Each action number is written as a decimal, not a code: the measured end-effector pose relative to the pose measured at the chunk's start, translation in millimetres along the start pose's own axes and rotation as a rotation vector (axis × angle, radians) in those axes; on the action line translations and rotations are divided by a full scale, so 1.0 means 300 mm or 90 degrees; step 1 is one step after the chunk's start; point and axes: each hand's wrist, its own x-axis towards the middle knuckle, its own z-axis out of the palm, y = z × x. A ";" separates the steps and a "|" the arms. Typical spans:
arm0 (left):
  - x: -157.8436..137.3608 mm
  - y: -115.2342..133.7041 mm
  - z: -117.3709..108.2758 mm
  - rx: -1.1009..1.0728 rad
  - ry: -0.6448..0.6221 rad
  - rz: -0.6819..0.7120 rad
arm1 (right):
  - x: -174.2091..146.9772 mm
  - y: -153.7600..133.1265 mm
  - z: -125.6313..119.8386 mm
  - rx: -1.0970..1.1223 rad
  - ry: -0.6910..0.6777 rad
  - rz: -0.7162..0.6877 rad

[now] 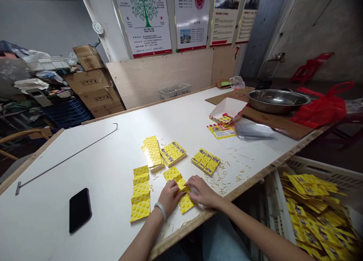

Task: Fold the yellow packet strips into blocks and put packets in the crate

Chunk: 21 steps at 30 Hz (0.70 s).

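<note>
Both hands work at the near wooden edge of the white bench (pixel 107 166): the left hand (pixel 169 196) and right hand (pixel 202 192) have their fingers closed on a strip of glossy yellow packets (pixel 183 195) lying flat there. More packet stacks (pixel 153 152) sit just beyond, amid scattered paper offcuts (pixel 227 174). The bench's left half lies open, bearing only a black phone (pixel 80 209) and a long metal hook rod (pixel 68 157).

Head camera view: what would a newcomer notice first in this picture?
The bright yellow packet strip at the table's near edge, gripped by the left hand and right hand. More yellow stacks lie behind on the white table. A black phone lies at the left.
</note>
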 end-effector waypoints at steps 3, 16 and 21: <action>-0.004 -0.003 0.016 0.000 0.014 -0.013 | 0.011 -0.008 0.022 -0.036 -0.012 0.005; -0.023 0.025 0.022 0.194 0.050 0.031 | 0.055 -0.033 0.063 -0.027 -0.017 0.134; -0.021 0.029 0.024 0.286 0.066 0.118 | 0.079 -0.046 0.089 -0.018 -0.007 0.277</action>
